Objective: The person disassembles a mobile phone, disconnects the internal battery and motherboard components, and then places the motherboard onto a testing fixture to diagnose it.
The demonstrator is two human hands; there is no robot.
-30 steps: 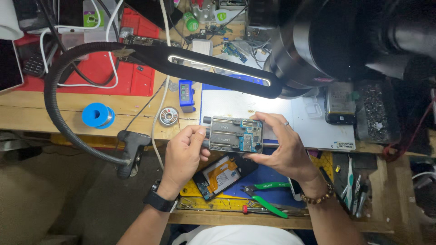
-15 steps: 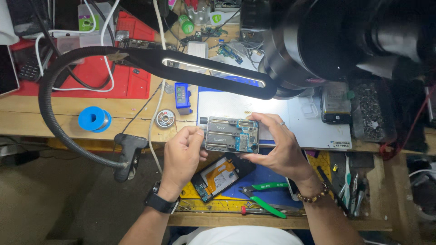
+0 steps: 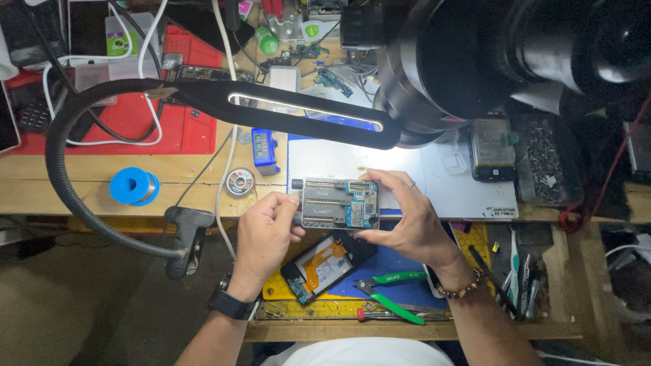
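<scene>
Hands numbered two, and both held one thing. Our left hand [image 3: 263, 234] and right hand [image 3: 405, 220] were clamped on the short ends of a rectangular silver metal board holder with a blue-green circuit board [image 3: 337, 202], raised above the front edge of the wooden workbench [image 3: 81, 186]. We counted one opened black phone with an orange inner part [image 3: 325, 266] lying below the holder on a blue and yellow cutting mat [image 3: 407, 261] near the front edge. One pair of green-handled pliers [image 3: 397, 298] lay on that mat beside the phone. One blue solder spool [image 3: 133, 186] sat towards the left edge, and one black gooseneck lamp [image 3: 298, 112] arched over a red mat [image 3: 183, 129] at the back. The room around the bench was dim.
</scene>
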